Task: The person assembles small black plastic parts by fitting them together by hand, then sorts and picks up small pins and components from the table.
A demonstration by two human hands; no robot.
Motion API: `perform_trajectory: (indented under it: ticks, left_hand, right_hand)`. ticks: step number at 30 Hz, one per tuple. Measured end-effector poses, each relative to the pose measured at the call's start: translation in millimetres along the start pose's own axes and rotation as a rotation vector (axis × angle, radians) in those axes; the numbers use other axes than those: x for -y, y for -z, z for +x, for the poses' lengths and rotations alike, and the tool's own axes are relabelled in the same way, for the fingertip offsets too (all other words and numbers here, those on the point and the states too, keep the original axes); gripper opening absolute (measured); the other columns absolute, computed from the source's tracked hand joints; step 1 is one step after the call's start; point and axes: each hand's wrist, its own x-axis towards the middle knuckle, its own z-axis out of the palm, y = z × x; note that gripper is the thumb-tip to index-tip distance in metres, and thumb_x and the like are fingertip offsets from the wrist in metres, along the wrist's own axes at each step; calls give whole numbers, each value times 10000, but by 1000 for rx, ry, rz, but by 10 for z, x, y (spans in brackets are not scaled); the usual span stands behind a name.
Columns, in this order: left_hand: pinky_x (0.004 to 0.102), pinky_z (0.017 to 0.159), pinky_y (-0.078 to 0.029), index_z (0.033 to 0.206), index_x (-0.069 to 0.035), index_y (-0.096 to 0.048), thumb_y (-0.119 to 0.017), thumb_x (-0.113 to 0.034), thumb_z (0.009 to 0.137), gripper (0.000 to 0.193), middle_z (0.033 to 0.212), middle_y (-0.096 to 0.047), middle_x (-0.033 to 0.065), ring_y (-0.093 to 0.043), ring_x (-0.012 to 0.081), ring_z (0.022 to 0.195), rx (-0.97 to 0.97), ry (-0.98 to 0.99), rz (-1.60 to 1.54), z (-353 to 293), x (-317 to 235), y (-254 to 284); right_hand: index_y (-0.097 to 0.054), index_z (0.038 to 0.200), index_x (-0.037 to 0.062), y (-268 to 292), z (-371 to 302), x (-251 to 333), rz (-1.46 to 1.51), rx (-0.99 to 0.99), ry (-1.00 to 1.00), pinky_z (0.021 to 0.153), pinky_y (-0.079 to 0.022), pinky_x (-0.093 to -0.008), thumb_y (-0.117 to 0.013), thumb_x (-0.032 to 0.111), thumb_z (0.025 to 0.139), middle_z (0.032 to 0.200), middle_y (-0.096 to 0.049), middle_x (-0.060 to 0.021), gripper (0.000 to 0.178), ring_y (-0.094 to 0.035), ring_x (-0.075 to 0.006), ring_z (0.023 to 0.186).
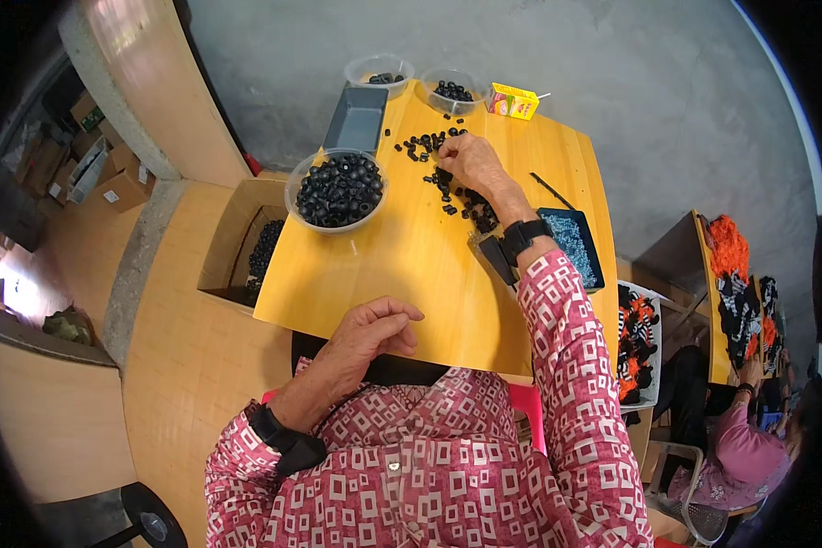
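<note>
My right hand [473, 164] reaches over the yellow wooden table [384, 274], its fingers bent together at a loose scatter of small black pieces [481, 216]. What its fingertips hold, if anything, is hidden. Near the table's front edge hovers my left hand [373, 336], fingers curled in; the inside of its grip does not show. To the left, a large clear bowl [336, 226] is heaped with black bead-like pieces [340, 187], some with holes. Two smaller clear bowls [379, 64] at the far edge hold similar black pieces.
A grey tray [356, 119] sits at the far left, a yellow drink carton [513, 100] at the back. Right of my forearm lie a dark tray with pale blue bits [571, 245] and a black stick [550, 190]. A cardboard box [233, 242] stands left; a co-worker [749, 447] sits right.
</note>
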Motion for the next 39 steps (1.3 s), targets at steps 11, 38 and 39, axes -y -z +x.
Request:
perform_trajectory:
  ticks: [11, 38, 39]
  left_hand:
    - [226, 714, -510, 1038, -52, -640, -517, -166, 979, 177, 799, -625, 15, -613, 92, 747, 16, -5, 1, -10, 21, 19]
    - [225, 717, -510, 1039, -41, -628, -553, -160, 963, 160, 807, -630, 20, -617, 97, 756, -19, 17, -16, -9, -7, 25]
    - [224, 716, -510, 1039, -39, -627, -554, -160, 962, 161, 808, -630, 20, -617, 97, 756, -17, 17, -15, -4, -11, 21]
  right_hand:
    - [-723, 883, 62, 440, -78, -213, 79, 46, -123, 740, -530, -363, -657, 128, 774, 825, -693, -165, 143, -672, -298, 780]
    - [-700, 936, 26, 304, -233, -585, 20, 131, -192, 721, -528, -339, -669, 99, 796, 826, -696, -150, 162, -670, -243, 754]
    - [-700, 936, 26, 317, -243, -593, 19, 131, -192, 721, -528, -339, -669, 99, 796, 826, -696, -150, 162, -670, -243, 754]
